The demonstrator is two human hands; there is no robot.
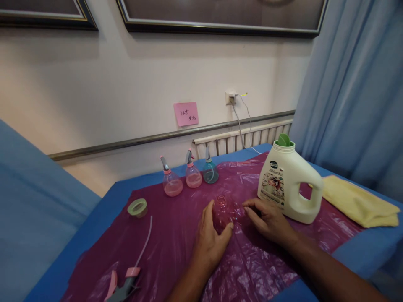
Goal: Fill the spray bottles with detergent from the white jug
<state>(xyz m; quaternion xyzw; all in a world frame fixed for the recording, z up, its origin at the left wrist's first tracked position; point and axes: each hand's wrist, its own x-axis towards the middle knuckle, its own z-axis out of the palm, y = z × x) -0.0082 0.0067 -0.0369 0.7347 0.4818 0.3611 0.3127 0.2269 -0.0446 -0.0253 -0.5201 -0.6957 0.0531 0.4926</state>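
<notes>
My left hand (pixel 211 235) is wrapped round a clear pink spray bottle body (pixel 222 213), which stands open-necked on the purple plastic sheet (pixel 170 235). To its right, my right hand (pixel 264 218) hovers with fingers curled and thumb near the fingertips; whether anything small sits between them I cannot make out. Just behind that hand is a large cream jug (pixel 288 184) with a green cap (pixel 283 140). A grey and pink spray head (pixel 126 283) with a thin dip tube (pixel 145 241) lies at the front left.
Two pink spray bottles (pixel 172 186) and a teal one (pixel 210 173) stand at the back, each holding some liquid. A pale green ring-shaped roll (pixel 137 208) lies at the left. A folded yellow cloth (pixel 359 201) rests at the right. Blue curtains (pixel 355 92) hang at both sides.
</notes>
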